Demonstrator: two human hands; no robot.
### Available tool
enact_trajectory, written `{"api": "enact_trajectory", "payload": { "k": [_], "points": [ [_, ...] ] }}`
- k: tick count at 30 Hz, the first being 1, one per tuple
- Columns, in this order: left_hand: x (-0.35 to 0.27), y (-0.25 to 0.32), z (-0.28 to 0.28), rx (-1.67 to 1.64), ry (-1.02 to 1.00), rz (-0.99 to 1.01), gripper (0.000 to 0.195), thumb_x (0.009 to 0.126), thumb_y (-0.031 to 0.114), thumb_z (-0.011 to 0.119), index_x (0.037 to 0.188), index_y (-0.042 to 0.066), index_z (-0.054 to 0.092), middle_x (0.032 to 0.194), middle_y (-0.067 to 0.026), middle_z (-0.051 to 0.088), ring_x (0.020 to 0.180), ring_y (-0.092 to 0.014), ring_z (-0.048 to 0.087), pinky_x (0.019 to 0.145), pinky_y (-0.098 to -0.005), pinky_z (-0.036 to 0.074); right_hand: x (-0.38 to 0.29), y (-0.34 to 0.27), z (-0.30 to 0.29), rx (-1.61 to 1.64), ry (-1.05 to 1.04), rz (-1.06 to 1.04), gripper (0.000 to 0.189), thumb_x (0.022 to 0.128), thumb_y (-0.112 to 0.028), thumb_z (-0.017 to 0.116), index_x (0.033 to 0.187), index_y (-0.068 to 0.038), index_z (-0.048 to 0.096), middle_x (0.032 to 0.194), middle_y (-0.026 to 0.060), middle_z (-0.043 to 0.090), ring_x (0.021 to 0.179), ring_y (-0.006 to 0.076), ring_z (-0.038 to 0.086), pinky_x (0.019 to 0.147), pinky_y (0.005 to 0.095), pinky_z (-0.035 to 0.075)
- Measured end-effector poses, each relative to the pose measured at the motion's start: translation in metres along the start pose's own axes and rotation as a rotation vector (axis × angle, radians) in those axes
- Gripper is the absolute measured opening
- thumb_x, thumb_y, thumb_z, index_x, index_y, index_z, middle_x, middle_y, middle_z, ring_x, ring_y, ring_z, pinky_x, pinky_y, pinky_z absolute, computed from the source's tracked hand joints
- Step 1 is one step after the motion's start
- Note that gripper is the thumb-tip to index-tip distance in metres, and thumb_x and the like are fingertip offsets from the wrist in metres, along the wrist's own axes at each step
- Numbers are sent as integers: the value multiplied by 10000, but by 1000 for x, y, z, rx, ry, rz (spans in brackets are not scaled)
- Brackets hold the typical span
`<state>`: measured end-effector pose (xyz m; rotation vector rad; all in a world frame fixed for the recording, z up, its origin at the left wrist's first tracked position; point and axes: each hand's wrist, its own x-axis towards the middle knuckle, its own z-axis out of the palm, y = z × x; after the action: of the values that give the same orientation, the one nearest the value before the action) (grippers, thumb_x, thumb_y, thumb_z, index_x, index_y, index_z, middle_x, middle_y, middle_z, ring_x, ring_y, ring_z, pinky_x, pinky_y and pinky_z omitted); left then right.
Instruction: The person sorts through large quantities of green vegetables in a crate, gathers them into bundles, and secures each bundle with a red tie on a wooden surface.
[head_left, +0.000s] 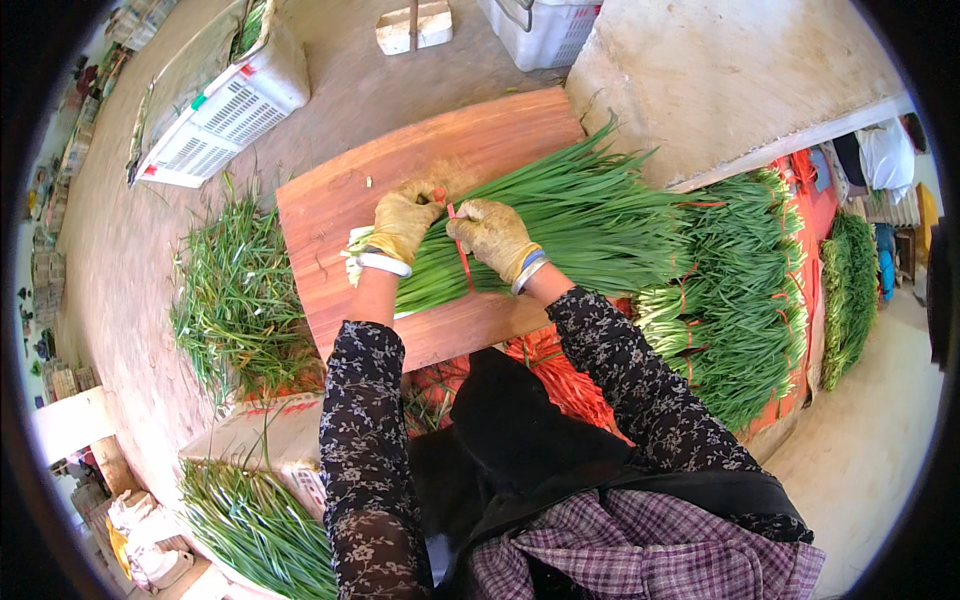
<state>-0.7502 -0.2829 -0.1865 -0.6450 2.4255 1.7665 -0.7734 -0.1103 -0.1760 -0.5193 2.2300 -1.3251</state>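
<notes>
A thick bunch of green garlic chives (577, 217) lies across a reddish wooden board (352, 187), pale stem ends to the left. Around its stems runs a flat red tie (463, 262). My left hand (409, 217), in a stained yellow glove, rests over the stem side and pinches the tie near its upper end. My right hand (495, 232), gloved alike, sits just right of the band with thumb and fingertips closed on the tie. The underside of the bunch is hidden.
Tied bunches of chives (742, 300) are stacked at right. Loose red ties (570, 375) lie between board and body. Chive trimmings (240, 300) heap on the floor at left, with more chives (255, 525) below. A white crate (225, 112) and a pale slab (720, 82) stand beyond.
</notes>
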Motion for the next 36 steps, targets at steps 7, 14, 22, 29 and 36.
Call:
{"api": "enact_trajectory", "payload": {
  "k": [7, 14, 22, 29, 36],
  "points": [
    [-7, -9, 8, 361, 144, 240, 131, 768, 54, 732, 899, 52, 731, 791, -122, 712, 691, -197, 662, 659, -313, 520, 12, 16, 0, -276, -79, -220, 236, 848, -300, 614, 794, -77, 673, 752, 114, 655, 744, 301, 644, 685, 431, 494],
    [-16, -3, 10, 394, 143, 231, 123, 777, 30, 712, 893, 59, 740, 812, -118, 718, 704, -177, 669, 660, -302, 521, 14, -8, -12, -77, -192, 108, 283, 840, -317, 611, 736, -60, 668, 683, 94, 663, 713, 279, 644, 668, 410, 490],
    [-14, 8, 0, 70, -46, -21, 107, 809, 40, 689, 901, 39, 745, 840, -67, 727, 761, -132, 643, 706, -269, 508, 13, 15, 2, -313, 64, -285, 283, 846, -339, 618, 790, -67, 674, 737, 126, 670, 765, 331, 648, 713, 435, 495],
    [-18, 9, -1, 173, -15, 48, 124, 776, 165, 702, 842, 68, 743, 867, -146, 708, 789, -286, 673, 722, -366, 522, 2, -3, 7, -311, 125, -54, 243, 868, -349, 612, 870, -113, 671, 841, 138, 685, 814, 359, 651, 706, 472, 503],
    [-40, 31, 19, 475, 355, 482, 52, 753, 75, 665, 744, 31, 690, 826, -152, 686, 792, -308, 652, 752, -386, 521, -23, -23, 11, -183, 360, -223, 204, 869, -231, 618, 1033, -124, 677, 946, 117, 684, 813, 336, 666, 709, 410, 538]
  ]
}}
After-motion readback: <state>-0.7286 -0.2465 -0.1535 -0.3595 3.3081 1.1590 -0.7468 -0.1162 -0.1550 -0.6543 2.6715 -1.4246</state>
